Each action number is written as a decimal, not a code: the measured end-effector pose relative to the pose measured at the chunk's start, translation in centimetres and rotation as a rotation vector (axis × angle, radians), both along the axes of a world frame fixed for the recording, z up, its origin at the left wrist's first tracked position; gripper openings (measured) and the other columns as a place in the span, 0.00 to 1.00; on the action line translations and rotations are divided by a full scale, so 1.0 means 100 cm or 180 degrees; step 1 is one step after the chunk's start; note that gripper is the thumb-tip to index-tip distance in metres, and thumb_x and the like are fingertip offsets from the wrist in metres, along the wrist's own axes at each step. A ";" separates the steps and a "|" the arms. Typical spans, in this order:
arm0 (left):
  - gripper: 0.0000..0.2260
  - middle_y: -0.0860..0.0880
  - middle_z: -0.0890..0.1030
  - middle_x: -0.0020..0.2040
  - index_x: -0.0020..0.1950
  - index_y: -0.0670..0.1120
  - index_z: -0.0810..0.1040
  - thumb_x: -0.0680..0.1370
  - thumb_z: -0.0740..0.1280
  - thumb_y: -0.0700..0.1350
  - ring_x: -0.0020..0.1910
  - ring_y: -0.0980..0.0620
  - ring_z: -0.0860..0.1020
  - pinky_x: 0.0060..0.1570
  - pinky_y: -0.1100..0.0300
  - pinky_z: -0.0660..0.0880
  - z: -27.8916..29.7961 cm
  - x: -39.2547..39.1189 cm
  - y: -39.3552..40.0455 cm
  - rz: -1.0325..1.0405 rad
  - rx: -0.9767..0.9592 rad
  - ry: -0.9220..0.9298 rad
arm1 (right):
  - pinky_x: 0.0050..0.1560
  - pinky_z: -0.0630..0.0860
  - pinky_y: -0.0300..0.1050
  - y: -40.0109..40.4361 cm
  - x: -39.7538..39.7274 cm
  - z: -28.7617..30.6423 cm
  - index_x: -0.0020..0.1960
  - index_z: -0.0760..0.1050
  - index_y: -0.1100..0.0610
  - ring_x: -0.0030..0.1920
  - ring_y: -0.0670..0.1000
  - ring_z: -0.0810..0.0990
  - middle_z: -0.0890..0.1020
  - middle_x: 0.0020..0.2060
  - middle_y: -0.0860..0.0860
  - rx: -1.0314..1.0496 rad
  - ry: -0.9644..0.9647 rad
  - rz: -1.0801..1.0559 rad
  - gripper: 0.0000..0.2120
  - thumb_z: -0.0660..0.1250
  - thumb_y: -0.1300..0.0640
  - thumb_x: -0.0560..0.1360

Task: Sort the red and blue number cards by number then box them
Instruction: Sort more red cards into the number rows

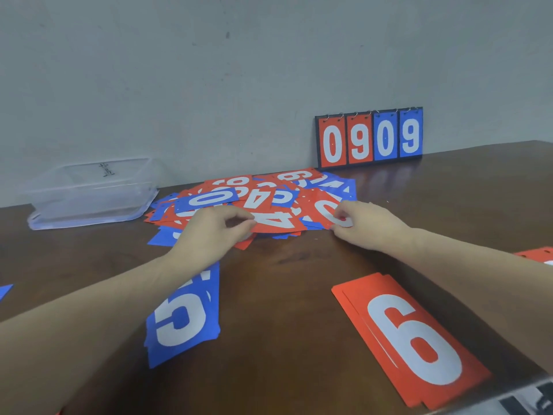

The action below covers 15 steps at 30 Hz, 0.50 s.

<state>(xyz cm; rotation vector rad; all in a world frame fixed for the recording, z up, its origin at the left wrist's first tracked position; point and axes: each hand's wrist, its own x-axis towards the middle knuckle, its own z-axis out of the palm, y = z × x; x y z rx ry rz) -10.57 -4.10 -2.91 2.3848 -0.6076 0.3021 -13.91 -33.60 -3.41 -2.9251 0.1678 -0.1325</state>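
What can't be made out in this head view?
- Pile: most numbers hidden by overlapping cards.
- Blue 5 stack: top under left forearm; count unclear.
- Red card: cut off by right edge.
- Blue card: cut off by left edge.
- Box marking: too small.

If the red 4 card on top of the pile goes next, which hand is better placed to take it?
Probably the left hand: its fingertips already pinch the near edge of the red 4 card on the pile. The right hand is busy at another red card on the pile's right side.
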 end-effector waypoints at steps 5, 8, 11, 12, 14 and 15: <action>0.11 0.61 0.79 0.47 0.56 0.53 0.82 0.80 0.67 0.38 0.38 0.66 0.78 0.33 0.78 0.68 0.005 -0.002 -0.003 0.0312 -0.0859 0.0573 | 0.65 0.73 0.48 -0.002 -0.018 0.004 0.74 0.68 0.46 0.69 0.51 0.73 0.73 0.72 0.48 0.0157 0.0069 0.0073 0.25 0.67 0.45 0.78; 0.15 0.58 0.75 0.58 0.58 0.56 0.81 0.78 0.68 0.37 0.43 0.60 0.77 0.29 0.75 0.68 0.005 -0.005 -0.004 0.0452 -0.1092 0.0640 | 0.68 0.71 0.54 -0.004 -0.022 -0.001 0.70 0.72 0.45 0.69 0.51 0.71 0.73 0.71 0.47 -0.0208 -0.0018 -0.0014 0.25 0.63 0.35 0.77; 0.18 0.56 0.74 0.60 0.61 0.55 0.79 0.77 0.69 0.35 0.48 0.64 0.76 0.32 0.77 0.70 0.002 -0.009 -0.005 0.0424 -0.1284 0.0717 | 0.67 0.68 0.58 -0.006 -0.021 -0.004 0.57 0.74 0.43 0.69 0.53 0.69 0.75 0.68 0.47 -0.0182 -0.0008 -0.0324 0.22 0.63 0.29 0.74; 0.18 0.55 0.76 0.59 0.61 0.55 0.78 0.78 0.69 0.34 0.50 0.62 0.77 0.33 0.76 0.71 0.002 -0.010 -0.006 0.0389 -0.1402 0.0803 | 0.67 0.69 0.58 -0.006 -0.020 -0.002 0.54 0.73 0.44 0.69 0.54 0.70 0.75 0.67 0.48 -0.0010 0.0076 -0.0422 0.21 0.64 0.29 0.73; 0.19 0.52 0.79 0.55 0.62 0.54 0.77 0.78 0.69 0.34 0.47 0.57 0.81 0.34 0.69 0.76 0.003 -0.014 -0.008 0.0315 -0.1651 0.1056 | 0.66 0.73 0.58 -0.007 -0.020 0.001 0.53 0.72 0.45 0.67 0.54 0.72 0.77 0.66 0.49 0.0271 0.0232 -0.0506 0.19 0.67 0.32 0.74; 0.18 0.52 0.81 0.53 0.62 0.54 0.77 0.78 0.69 0.34 0.44 0.56 0.82 0.36 0.65 0.78 0.004 -0.015 -0.008 0.0307 -0.1701 0.1121 | 0.65 0.74 0.58 -0.008 -0.019 0.002 0.53 0.73 0.46 0.67 0.54 0.73 0.77 0.66 0.50 0.0333 0.0269 -0.0500 0.18 0.68 0.34 0.75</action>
